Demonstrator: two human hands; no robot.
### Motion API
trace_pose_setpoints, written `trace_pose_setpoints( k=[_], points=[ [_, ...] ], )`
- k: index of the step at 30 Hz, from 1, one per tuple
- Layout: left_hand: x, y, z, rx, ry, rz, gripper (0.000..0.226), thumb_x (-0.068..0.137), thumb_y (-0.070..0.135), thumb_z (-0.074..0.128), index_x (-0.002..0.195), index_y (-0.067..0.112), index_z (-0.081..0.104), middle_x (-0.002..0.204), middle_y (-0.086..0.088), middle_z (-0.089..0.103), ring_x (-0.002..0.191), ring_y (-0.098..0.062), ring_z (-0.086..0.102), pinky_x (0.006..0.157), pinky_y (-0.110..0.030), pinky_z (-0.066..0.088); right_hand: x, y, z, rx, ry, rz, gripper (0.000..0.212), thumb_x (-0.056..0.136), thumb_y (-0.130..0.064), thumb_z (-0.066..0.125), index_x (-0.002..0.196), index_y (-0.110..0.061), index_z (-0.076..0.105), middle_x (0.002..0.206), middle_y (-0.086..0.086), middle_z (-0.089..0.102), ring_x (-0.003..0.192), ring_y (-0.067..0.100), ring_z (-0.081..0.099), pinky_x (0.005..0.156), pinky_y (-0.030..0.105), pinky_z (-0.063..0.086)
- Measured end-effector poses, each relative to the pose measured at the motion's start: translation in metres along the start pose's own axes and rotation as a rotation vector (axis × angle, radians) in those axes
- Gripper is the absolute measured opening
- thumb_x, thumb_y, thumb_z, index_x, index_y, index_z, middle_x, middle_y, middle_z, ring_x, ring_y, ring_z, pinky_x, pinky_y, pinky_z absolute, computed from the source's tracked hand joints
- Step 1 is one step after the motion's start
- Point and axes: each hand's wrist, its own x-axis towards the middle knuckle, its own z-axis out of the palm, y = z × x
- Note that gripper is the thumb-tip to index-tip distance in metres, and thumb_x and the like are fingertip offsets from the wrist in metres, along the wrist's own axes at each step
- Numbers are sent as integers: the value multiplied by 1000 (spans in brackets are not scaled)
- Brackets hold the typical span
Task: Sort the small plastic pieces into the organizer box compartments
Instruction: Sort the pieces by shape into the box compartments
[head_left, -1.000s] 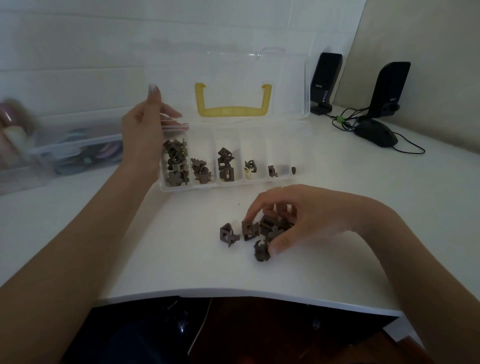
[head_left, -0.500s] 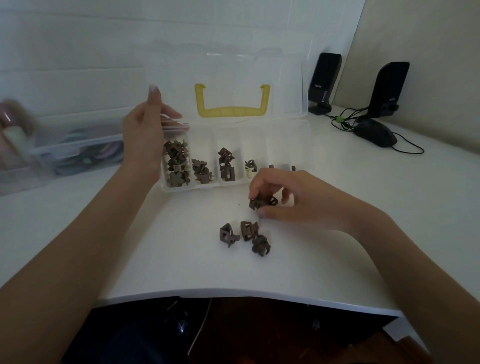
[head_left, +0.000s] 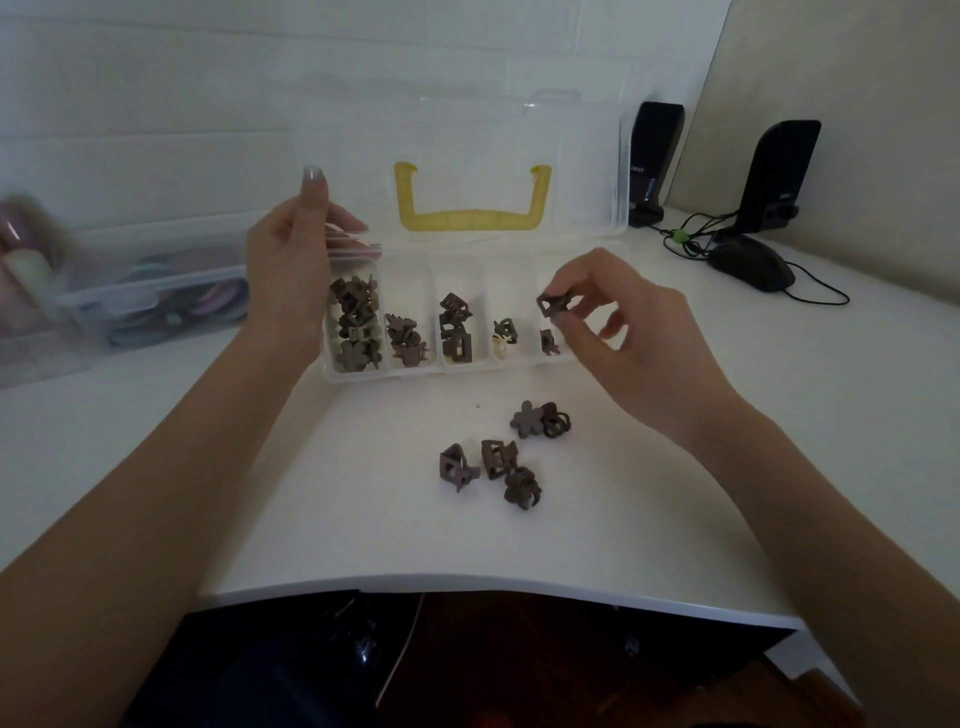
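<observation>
A clear organizer box (head_left: 395, 375) with a yellow handle (head_left: 470, 218) on its raised lid stands open on the white desk. Its compartments hold several brown plastic clips. My left hand (head_left: 288, 265) grips the box's left end. My right hand (head_left: 618, 317) hovers over the box's right compartments, pinching one square brown clip (head_left: 551, 304) between thumb and fingers. On the desk in front of the box lie a flower-shaped clip (head_left: 527, 420) with a looped one beside it, two square clips (head_left: 457, 466) and a rounded clip (head_left: 521, 488).
A clear storage bin (head_left: 150, 301) with coloured items sits at the left. Two black speakers (head_left: 654, 161), a black mouse (head_left: 753, 267) and cables stand at the back right. The desk's front edge (head_left: 467, 584) runs just below the loose clips.
My right hand picked a square clip out of the pile and lifted it up over the box's right compartments. A flower clip now lies uncovered. My left hand stayed put.
</observation>
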Motion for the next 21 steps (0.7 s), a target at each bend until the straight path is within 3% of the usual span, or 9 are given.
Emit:
trace_pose_setpoints(
  k=[9, 16, 21],
  points=[
    [-4, 6, 2, 36, -16, 15, 46, 100, 36, 40, 64, 14, 57, 45, 8, 62, 48, -3, 65, 52, -14, 49, 1, 6, 1, -116, 130, 65, 24, 87, -15, 60, 93, -32, 44, 95, -20, 60, 81, 9, 59, 67, 45, 52],
    [-15, 13, 6, 96, -13, 65, 45, 102, 30, 36, 65, 13, 54, 40, 14, 58, 43, 2, 59, 47, -7, 41, 2, 9, 3, -163, 96, 71, 18, 87, -11, 57, 88, -27, 48, 98, -15, 64, 79, 10, 57, 66, 42, 52],
    [-11, 12, 4, 53, -7, 39, 45, 102, 32, 38, 64, 13, 55, 42, 11, 60, 43, 0, 60, 47, -10, 43, 1, 4, 2, -120, 152, 44, 19, 87, -11, 56, 88, -29, 48, 98, -13, 64, 80, 8, 57, 67, 38, 51]
  ],
)
